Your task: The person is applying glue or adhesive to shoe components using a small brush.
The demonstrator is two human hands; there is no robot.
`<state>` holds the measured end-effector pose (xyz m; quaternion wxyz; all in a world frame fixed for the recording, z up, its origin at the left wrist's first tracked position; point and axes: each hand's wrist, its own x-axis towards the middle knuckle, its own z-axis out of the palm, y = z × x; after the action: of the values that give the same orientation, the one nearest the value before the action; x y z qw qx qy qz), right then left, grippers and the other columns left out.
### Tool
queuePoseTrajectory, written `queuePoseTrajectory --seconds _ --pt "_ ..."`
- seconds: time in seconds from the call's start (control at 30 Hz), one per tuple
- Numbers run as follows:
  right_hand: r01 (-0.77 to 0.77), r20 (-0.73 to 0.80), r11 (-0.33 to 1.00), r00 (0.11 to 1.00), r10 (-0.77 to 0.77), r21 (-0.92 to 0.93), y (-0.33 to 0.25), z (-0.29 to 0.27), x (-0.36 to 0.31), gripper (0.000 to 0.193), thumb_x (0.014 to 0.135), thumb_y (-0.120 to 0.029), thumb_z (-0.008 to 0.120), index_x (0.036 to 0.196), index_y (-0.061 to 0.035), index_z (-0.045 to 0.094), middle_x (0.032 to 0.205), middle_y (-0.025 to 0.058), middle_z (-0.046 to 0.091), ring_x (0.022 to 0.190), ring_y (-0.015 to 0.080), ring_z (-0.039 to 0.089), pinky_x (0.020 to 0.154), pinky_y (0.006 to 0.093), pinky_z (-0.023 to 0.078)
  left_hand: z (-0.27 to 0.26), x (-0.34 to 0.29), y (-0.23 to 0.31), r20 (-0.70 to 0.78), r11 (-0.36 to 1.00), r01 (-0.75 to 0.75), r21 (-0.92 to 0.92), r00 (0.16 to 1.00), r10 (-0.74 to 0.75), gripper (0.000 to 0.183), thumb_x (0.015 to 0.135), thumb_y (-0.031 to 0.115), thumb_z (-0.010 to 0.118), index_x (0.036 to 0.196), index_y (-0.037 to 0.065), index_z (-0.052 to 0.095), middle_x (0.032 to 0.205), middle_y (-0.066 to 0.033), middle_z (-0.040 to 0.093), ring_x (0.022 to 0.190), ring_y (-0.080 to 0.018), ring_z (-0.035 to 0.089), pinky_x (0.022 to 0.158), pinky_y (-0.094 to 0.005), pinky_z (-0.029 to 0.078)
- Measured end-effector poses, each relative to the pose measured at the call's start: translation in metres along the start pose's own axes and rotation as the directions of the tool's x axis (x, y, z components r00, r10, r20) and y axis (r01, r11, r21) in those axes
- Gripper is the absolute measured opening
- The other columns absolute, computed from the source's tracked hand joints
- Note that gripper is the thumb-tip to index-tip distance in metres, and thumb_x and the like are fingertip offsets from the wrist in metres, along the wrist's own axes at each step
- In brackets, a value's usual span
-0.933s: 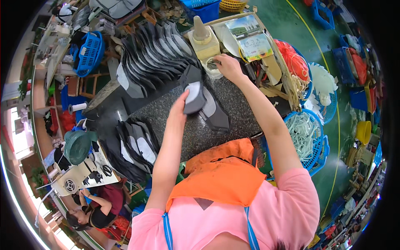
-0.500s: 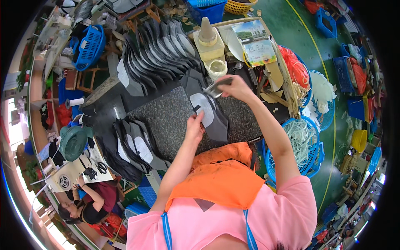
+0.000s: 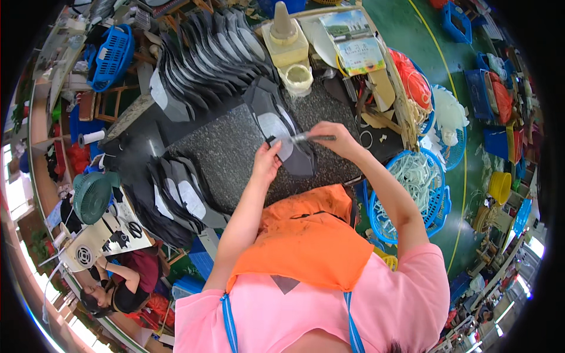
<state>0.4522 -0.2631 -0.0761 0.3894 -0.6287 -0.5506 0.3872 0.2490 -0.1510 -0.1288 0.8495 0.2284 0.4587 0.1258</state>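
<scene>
Left hand [image 3: 266, 162] pinches the panel [image 3: 303, 159] by its left edge, mid-surface [image 3: 218, 147], right hand [image 3: 336, 141] pinches the brush [image 3: 321, 138] above it, and a firm hold should keep strokes even.

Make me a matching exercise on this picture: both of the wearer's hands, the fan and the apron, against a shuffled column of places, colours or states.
Column one
1. Left hand
2. Right hand
3. Fan
4. Apron

Column two
A. Orange, with blue straps
B. Holding a thin tool
C. Green, off to the wearer's left
D. At the edge of a dark piece with a pale patch

Right pairs: 1-D, 2-B, 3-C, 4-A
</scene>
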Motion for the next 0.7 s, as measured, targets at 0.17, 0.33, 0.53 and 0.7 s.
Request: queuePoseTrajectory --seconds 0.17,0.33,0.53,0.7 --pt "-0.029 0.174 0.985 0.983 0.058 -0.169 -0.002 -0.004 -0.012 0.020 0.067 -0.002 0.064 0.086 -0.0044 0.064 0.085 0.0120 0.060 0.082 0.0282 0.057 0.070 0.0346 0.046 0.002 -0.004 0.005 0.058 0.999 0.019 -0.030 0.998 -0.017 0.025 0.083 0.010 0.057 0.107 0.007 0.049 0.104 -0.0062 0.058 0.094 -0.0194 0.058 0.081 -0.0347 0.048" --pt "0.002 0.316 0.962 0.945 0.088 -0.271 -0.011 0.004 -0.003 0.014 0.068 -0.011 0.065 0.081 -0.0048 0.064 0.076 0.0121 0.060 0.074 0.0308 0.058 0.067 0.0368 0.046 -0.008 -0.006 0.004 0.159 0.994 0.007 -0.112 0.987 0.011 0.022 0.087 0.010 0.050 0.108 0.005 0.049 0.106 -0.0075 0.056 0.097 -0.0208 0.056 0.085 -0.0372 0.046" --pt "0.169 -0.103 0.918 0.970 -0.219 -0.359 -0.029 0.023 0.117 0.012 0.071 -0.011 0.057 0.079 -0.0038 0.062 0.071 0.0160 0.058 0.074 0.0338 0.058 0.065 0.0417 0.045 -0.008 -0.007 0.000 0.176 0.996 0.015 -0.093 0.984 0.001 0.020 0.089 0.008 0.043 0.106 0.001 0.049 0.103 -0.0075 0.058 0.093 -0.0180 0.057 0.084 -0.0347 0.046" --pt "-0.289 -0.386 0.793 0.920 0.075 -0.536 -0.033 0.008 0.139 0.016 0.074 -0.017 0.052 0.078 -0.0027 0.057 0.078 0.0187 0.058 0.078 0.0364 0.057 0.068 0.0455 0.044 0.008 -0.051 0.067 0.186 0.959 -0.184 -0.215 0.956 0.225 0.023 0.088 0.007 0.045 0.110 0.002 0.049 0.096 -0.0033 0.058 0.085 -0.0104 0.057 0.075 -0.0244 0.046"
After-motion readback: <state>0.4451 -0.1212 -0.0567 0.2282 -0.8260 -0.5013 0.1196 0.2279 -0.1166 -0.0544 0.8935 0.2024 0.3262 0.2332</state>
